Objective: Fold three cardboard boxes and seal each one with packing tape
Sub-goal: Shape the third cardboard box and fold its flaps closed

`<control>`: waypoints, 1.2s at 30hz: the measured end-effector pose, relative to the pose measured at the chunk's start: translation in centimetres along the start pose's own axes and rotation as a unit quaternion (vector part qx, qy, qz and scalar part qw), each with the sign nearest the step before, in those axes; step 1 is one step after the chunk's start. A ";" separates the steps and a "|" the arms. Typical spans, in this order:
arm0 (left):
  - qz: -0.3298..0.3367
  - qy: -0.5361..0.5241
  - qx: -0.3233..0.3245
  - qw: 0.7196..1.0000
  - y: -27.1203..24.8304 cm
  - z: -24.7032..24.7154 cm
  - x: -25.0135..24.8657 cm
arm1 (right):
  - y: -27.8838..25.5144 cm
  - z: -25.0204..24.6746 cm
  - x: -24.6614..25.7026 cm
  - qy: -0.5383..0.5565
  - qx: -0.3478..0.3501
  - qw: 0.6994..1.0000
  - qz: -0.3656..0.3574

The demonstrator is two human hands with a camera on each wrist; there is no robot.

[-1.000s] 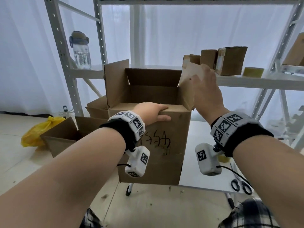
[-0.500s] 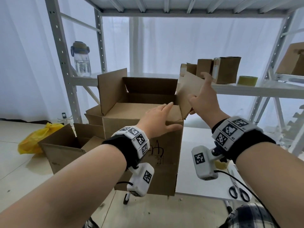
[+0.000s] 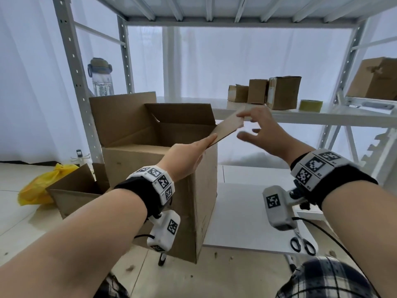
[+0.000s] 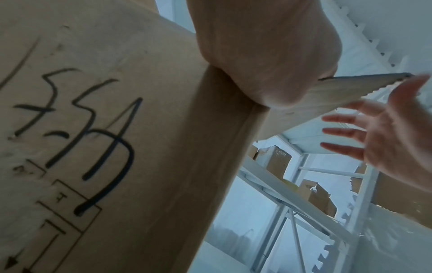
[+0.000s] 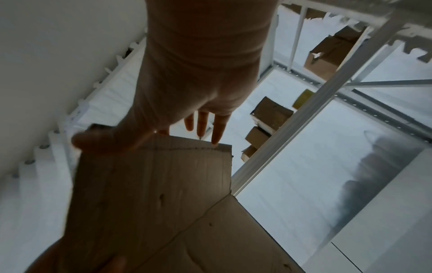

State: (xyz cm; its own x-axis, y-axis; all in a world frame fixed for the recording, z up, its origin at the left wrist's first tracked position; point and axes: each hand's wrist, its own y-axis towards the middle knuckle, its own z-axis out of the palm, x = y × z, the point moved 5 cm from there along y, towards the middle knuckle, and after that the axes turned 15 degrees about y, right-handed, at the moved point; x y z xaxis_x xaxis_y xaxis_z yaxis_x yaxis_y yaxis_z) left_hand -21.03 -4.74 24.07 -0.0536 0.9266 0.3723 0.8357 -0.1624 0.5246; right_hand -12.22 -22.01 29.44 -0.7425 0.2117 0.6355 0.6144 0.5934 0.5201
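White table (image 3: 247, 214), open cardboard box (image 3: 150, 168), scissors (image 3: 303, 244) on it

Water bottle (image 3: 100, 79) on metal shelving (image 3: 71, 61), yellow bag (image 3: 40, 186) (floor), scissors (image 3: 303, 245) on white table (image 3: 242, 222)

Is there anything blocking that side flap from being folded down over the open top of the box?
Nothing visible. The right flap sticks out sideways, with the right hand open at its outer edge and the left hand at its hinge corner. The box opening beneath shows only an already folded flap.
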 end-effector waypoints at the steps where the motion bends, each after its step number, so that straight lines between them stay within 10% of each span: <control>1: 0.015 -0.003 -0.010 1.000 0.0 -0.3 0.1 | 0.2 0.0 -0.6 -0.038 0.011 0.999 -0.006; 8: 0.134 -0.061 -0.164 0.975 0.4 -1.1 2.2 | 0.7 -2.1 -1.1 -0.298 -0.206 0.925 -0.113; 14: 0.002 -0.094 -0.120 0.988 -1.0 0.4 6.1 | 1.3 0.4 1.6 -0.425 -0.144 0.867 -0.217; 25: -0.003 -0.070 -0.194 0.978 -2.3 -9.0 7.0 | 3.5 5.0 7.3 -0.457 -0.019 0.864 -0.211; 30: -0.065 0.172 -0.007 0.983 -0.1 -10.1 5.8 | 2.9 6.5 9.2 -0.468 0.023 0.864 -0.186; 36: -0.085 0.093 0.040 0.991 -0.8 -8.1 6.6 | 2.5 3.9 7.2 -0.350 0.038 0.931 -0.095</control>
State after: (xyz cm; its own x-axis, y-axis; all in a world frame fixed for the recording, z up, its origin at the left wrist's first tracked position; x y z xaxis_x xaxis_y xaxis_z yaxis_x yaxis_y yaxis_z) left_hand -26.47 -1.29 32.35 -0.2914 0.8589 0.4211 0.8457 0.0256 0.5330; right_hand -17.08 -15.96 33.05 -0.8446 0.5353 -0.0055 0.4527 0.7196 0.5265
